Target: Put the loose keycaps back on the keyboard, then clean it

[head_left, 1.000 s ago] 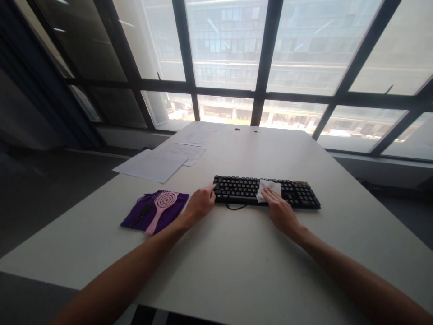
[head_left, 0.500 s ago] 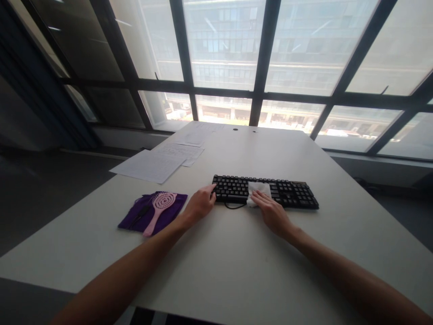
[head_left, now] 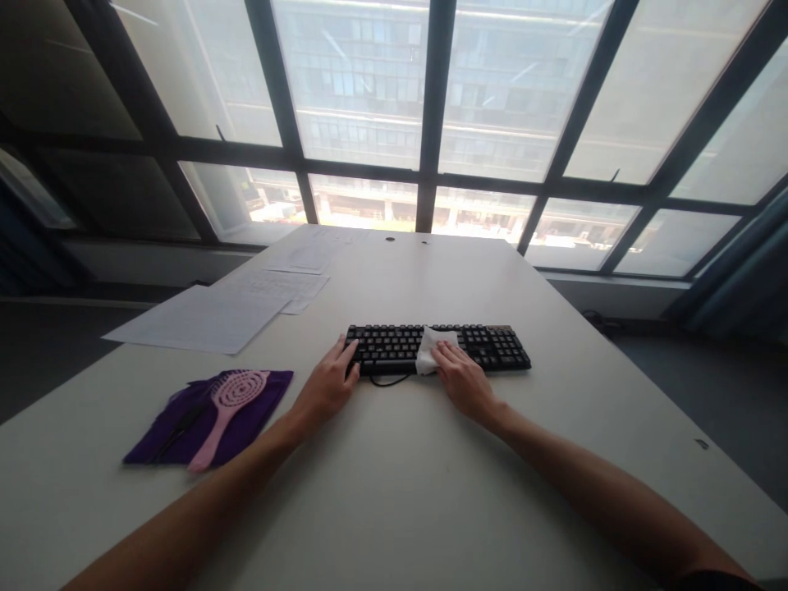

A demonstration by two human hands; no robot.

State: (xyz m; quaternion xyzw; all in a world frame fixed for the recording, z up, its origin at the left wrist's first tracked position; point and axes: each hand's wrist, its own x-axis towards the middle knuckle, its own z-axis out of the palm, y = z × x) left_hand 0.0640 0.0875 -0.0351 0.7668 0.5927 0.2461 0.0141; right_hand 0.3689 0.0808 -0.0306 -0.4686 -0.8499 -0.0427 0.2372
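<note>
A black keyboard (head_left: 498,348) lies on the white table (head_left: 394,287), its cable looping out at the front edge. At the keyboard's left end my left hand (head_left: 329,379) rests with thumb and fingers apart on its edge. My right hand (head_left: 465,379) presses a white cloth or tissue (head_left: 429,353) flat onto the keys right of the middle, fingers stretched over it. The tissue covers part of the keys.
To the left, a pink hairbrush (head_left: 241,390) and a thin dark item lie on a purple cloth (head_left: 264,414). Sheets of paper (head_left: 203,316) spread over the far left. Large windows stand behind the table; a small dark mark (head_left: 701,444) shows at the right edge.
The view has turned to the right, so everything sits further left. The tissue has changed shape slightly under my right hand. The fingers of my left hand look more spread at the keyboard's end.
</note>
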